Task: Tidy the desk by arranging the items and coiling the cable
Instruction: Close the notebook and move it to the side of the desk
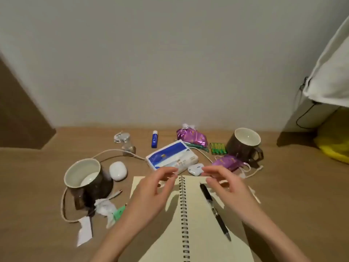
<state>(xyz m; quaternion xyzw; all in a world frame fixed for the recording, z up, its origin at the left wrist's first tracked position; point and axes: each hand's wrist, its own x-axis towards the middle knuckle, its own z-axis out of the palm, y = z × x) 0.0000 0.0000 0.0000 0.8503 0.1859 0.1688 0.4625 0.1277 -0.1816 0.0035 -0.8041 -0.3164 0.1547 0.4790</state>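
Notebook (198,220) nearest; both hands' grips loosely spread, empty, above it; cable (113,153) beyond left hand (151,193).

Two mugs (84,178) (245,146), two purple packets (191,138) (227,162), one pen (214,207)

Both forearms are bare, with no sleeves, and the left hand (151,193) and right hand (229,188) are slender-fingered.
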